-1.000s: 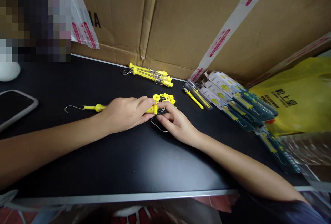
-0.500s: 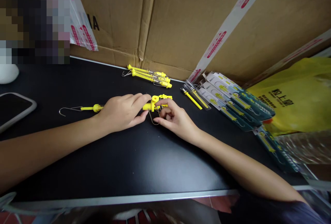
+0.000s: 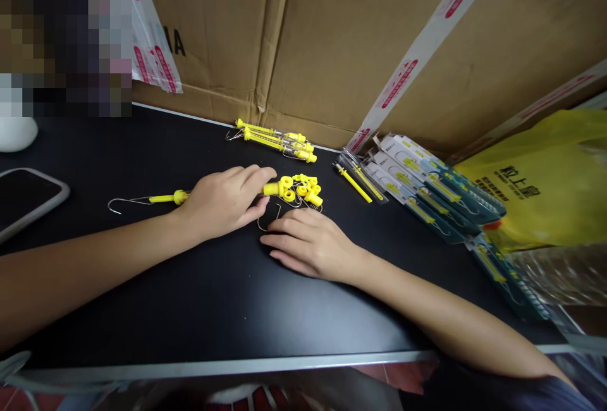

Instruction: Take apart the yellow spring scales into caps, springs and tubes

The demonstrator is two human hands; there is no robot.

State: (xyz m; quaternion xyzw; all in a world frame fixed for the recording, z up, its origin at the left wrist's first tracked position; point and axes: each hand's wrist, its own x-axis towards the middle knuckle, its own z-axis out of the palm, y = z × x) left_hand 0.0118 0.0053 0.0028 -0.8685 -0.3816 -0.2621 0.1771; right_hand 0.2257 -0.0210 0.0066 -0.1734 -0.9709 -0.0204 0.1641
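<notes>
My left hand (image 3: 222, 199) is closed around a yellow tube tool (image 3: 167, 197) lying on the black table (image 3: 190, 291); its wire hook points left and its yellow end sticks out by my fingertips. My right hand (image 3: 308, 245) lies flat on the table with fingers stretched out, resting over a bent wire loop (image 3: 264, 221). Just beyond it sits a small heap of yellow caps and wires (image 3: 301, 188).
Several finished yellow tools (image 3: 277, 138) lie near the cardboard boxes (image 3: 332, 38) at the back. Packaged tools (image 3: 422, 186) are stacked at right beside a yellow plastic bag (image 3: 545, 183). A phone (image 3: 23, 199) lies at the left edge.
My right hand let go of the tool's yellow end, dropped toward me and flattened on the table. My left hand kept its hold and barely moved.
</notes>
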